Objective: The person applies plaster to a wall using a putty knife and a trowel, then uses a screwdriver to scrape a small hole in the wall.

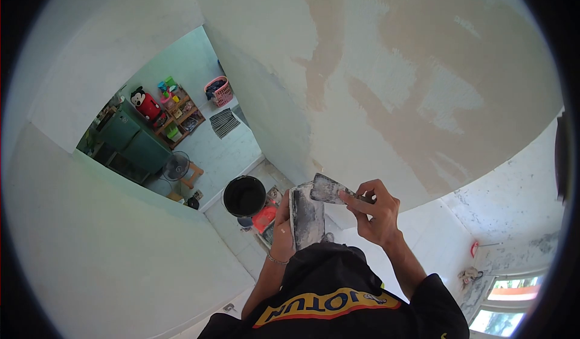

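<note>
My left hand [283, 231] holds a flat, rectangular plaster-smeared plate [307, 216] by its left edge. In my right hand [377, 213] is a putty knife [328, 189], pinched between thumb and fingers, its broad blade coated with grey and white residue. The blade lies over the top right part of the plate; whether they touch is hard to tell. Beyond both hands stands a wall [362, 97] with beige and pale patches of filler.
A black bucket [244, 196] stands on the floor left of my left hand, beside a red item [264, 218]. Through an opening at the left are a fan [176, 166], a green refrigerator [130, 137], a shelf [181, 114] and a pink basket [222, 93]. A window [504, 306] is at lower right.
</note>
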A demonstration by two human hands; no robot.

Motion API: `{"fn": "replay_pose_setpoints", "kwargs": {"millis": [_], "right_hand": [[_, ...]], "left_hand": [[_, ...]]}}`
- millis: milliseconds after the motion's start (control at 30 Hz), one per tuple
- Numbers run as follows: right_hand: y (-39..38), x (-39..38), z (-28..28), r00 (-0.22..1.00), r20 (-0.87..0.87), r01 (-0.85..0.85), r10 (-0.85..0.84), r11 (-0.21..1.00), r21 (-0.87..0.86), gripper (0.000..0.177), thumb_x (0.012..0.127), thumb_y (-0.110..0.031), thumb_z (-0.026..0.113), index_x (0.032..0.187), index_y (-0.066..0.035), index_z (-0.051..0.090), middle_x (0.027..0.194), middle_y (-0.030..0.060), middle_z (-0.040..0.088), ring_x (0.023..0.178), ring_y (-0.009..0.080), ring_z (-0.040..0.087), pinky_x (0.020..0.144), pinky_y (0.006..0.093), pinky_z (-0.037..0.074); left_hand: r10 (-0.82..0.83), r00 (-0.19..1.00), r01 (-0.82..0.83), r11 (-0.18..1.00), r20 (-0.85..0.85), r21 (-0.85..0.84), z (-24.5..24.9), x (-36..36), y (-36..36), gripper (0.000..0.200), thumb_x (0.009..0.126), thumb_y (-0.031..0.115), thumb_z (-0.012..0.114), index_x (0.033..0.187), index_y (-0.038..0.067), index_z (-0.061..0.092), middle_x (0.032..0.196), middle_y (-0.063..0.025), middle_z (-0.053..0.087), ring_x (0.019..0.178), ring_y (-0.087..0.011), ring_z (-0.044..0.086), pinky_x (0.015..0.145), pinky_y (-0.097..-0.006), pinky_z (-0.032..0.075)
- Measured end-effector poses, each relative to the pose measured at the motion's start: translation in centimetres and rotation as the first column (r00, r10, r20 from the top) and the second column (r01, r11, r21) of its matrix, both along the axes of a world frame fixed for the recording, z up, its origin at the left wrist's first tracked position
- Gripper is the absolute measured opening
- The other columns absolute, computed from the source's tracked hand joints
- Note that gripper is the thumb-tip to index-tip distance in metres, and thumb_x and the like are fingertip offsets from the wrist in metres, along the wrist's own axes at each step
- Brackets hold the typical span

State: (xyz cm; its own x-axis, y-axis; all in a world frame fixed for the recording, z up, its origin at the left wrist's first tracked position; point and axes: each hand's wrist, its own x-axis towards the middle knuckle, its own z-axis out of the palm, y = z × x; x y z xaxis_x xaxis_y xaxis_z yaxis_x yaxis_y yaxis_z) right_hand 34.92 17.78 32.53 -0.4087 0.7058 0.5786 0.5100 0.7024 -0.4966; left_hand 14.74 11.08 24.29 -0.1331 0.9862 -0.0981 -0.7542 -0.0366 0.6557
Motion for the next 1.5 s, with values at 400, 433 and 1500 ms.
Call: {"fn": "replay_pose_setpoints", "kwargs": {"millis": [400,433,1500], "right_hand": [[-0.3,-1.4,-0.4,0.899,-0.427,-0.203,0.1,0.958,-0.202,0.028,0.081,-0.009,0.073,0.109,-0.014,0.076,0.088,0.0049,0.059,0.057,0.0125,0.053,0.051,0.027,0.043],[0.5,-0.3,-1.1,0.835,-0.534,-0.294,0.13,0.927,-0.233,0.024,0.091,-0.019,0.069,0.108,-0.004,0.074,0.087,0.0073,0.062,0.06,0.0129,0.055,0.054,0.0254,0.043],[-5.7,14.5,-13.2,0.02,-0.753,0.204,-0.657,0.74,-0.641,0.052,0.105,-0.039,0.041,0.126,0.006,0.058,0.083,0.0053,0.057,0.044,0.0093,0.047,0.038,0.024,0.036]], "left_hand": [[-0.117,0.976,0.107,0.992,0.186,0.065,-1.4,-0.6,-1.0,0.04,0.099,0.016,0.049,0.138,0.004,0.047,0.127,-0.0117,0.061,0.11,-0.0209,0.064,0.094,-0.035,0.053],[-0.138,0.943,0.118,0.989,0.304,0.085,-2.0,-0.9,-1.0,0.04,0.101,0.022,0.048,0.137,0.005,0.048,0.128,-0.0124,0.061,0.111,-0.0224,0.064,0.095,-0.0367,0.053],[0.082,0.052,-0.009,0.997,-0.995,0.082,-9.5,-6.7,-2.3,0.062,0.07,0.01,0.085,0.116,-0.006,0.046,0.109,-0.0216,0.062,0.1,-0.03,0.066,0.087,-0.0398,0.053]]}}
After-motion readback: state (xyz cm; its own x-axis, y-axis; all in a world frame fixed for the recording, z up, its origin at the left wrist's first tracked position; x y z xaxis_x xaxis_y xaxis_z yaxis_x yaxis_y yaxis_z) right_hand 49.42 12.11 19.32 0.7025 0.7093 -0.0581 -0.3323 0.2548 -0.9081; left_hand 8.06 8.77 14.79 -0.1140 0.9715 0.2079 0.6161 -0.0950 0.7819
